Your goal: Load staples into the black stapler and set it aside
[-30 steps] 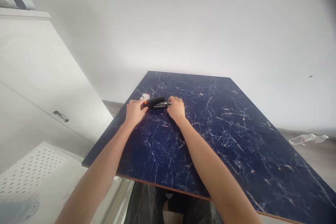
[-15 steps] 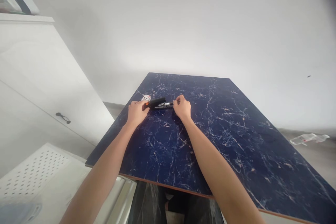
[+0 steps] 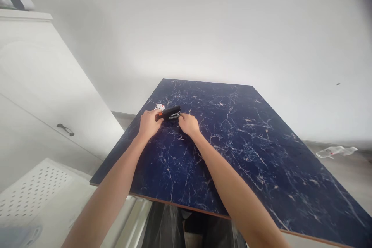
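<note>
A black stapler (image 3: 172,111) with an orange patch at its rear lies on the dark blue marbled table, its top arm lifted away from the metal staple channel. My left hand (image 3: 148,124) is closed around the rear end. At the front end, my right hand (image 3: 189,124) has its fingers curled against the channel and base; its fingertips are partly hidden. Just behind my left hand sits a small white box (image 3: 159,107) with red and dark printing.
The blue tabletop (image 3: 247,155) reaches back to a white wall. On the left stands a white cabinet (image 3: 58,85) with a dark handle (image 3: 65,129), and below it a white perforated panel (image 3: 35,186). Clear plastic packaging (image 3: 331,151) lies beyond the table's right edge.
My right hand has moved left toward the stapler, and the metal part that stuck out at the front now shows much shorter. My left hand keeps its hold on the rear.
</note>
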`<state>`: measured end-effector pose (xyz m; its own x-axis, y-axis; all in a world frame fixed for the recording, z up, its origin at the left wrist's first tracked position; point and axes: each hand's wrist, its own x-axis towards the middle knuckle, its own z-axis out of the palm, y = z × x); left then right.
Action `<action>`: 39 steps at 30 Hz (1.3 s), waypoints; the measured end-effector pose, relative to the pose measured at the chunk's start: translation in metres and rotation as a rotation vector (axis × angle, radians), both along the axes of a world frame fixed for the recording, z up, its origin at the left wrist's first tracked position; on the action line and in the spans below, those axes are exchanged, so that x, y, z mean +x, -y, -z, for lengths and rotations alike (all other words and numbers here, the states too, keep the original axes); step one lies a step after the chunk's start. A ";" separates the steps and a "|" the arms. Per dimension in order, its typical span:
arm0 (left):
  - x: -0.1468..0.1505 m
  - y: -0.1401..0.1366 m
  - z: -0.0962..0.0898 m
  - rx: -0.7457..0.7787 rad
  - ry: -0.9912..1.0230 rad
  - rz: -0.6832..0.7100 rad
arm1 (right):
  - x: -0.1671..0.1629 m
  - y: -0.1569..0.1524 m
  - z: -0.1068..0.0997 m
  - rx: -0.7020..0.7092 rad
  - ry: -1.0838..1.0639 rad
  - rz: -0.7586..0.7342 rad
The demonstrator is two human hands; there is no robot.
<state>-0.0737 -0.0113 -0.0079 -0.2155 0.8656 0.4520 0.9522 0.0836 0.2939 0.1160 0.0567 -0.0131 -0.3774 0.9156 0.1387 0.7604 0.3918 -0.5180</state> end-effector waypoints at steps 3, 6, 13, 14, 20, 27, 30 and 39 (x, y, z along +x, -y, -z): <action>0.000 -0.001 0.000 0.002 0.012 0.013 | 0.006 -0.004 -0.003 0.008 0.009 -0.069; 0.003 0.000 -0.001 -0.003 0.004 0.003 | 0.010 -0.003 -0.003 0.045 0.011 -0.079; 0.029 0.008 -0.004 0.015 -0.076 0.054 | 0.005 0.005 0.003 0.183 0.032 -0.022; 0.032 0.009 -0.006 0.014 -0.064 0.081 | 0.005 0.005 0.003 0.193 0.036 -0.059; 0.016 0.012 -0.012 0.011 -0.067 -0.129 | 0.006 0.005 0.004 0.238 0.044 -0.040; -0.005 0.016 -0.014 -0.065 -0.097 -0.252 | 0.008 -0.002 0.009 0.192 0.015 -0.007; 0.009 0.017 -0.021 0.058 -0.101 -0.235 | 0.009 -0.002 0.008 0.186 0.007 -0.023; 0.000 0.011 -0.014 0.120 -0.002 -0.194 | 0.009 -0.002 0.011 0.225 0.014 -0.088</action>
